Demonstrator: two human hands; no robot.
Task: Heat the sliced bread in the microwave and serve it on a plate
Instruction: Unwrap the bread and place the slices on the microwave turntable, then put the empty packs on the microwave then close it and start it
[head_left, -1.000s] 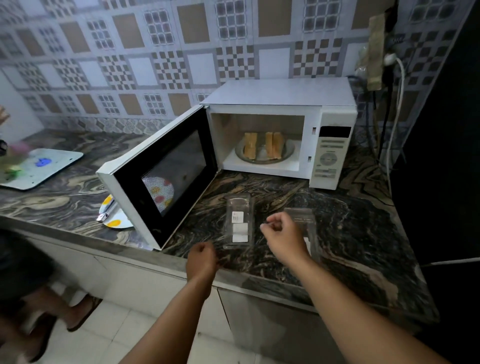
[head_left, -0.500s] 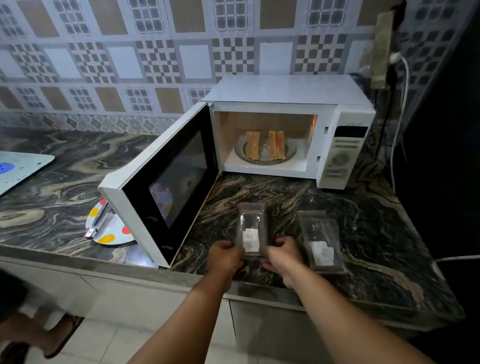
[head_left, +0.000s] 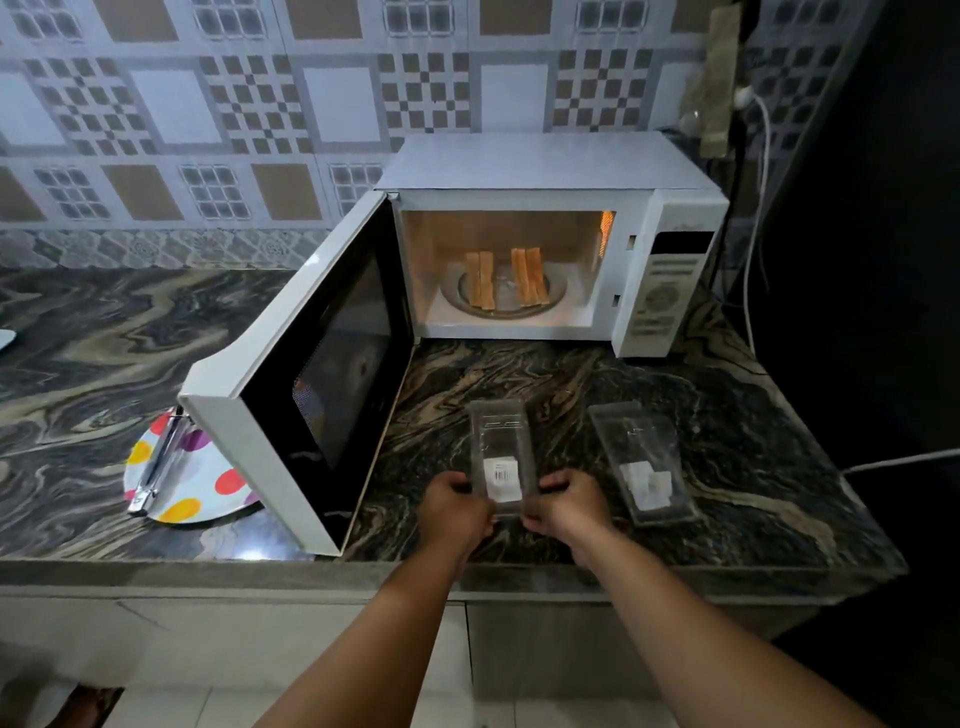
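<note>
The dark marble counter (head_left: 519, 374) with its swirling pattern fills the middle of the view, and behind it stands a wall of patterned tiles (head_left: 260, 104). On the counter, at the back right, sits the white microwave (head_left: 545, 166); its door (head_left: 311, 374) is swung wide open to the left and the inside is lit. The sliced bread (head_left: 506, 278) is inside the microwave, standing on edge on the round glass turntable (head_left: 501, 306), two pieces on the left and two on the right. To the left of the door, partly hidden behind it, lies a white plate with coloured dots (head_left: 208, 483), and metal tongs (head_left: 158, 460) rest across it. In front of the microwave two clear plastic containers lie on the counter, well apart from each other. The right container (head_left: 644, 462) lies free. The left container (head_left: 501, 447), with a small white label, is held at its near end: the left hand (head_left: 454, 512) grips its left edge and the right hand (head_left: 569, 506) grips its right edge, the fingers of both curled around it. A white cable (head_left: 756, 208) hangs at the far right.
</note>
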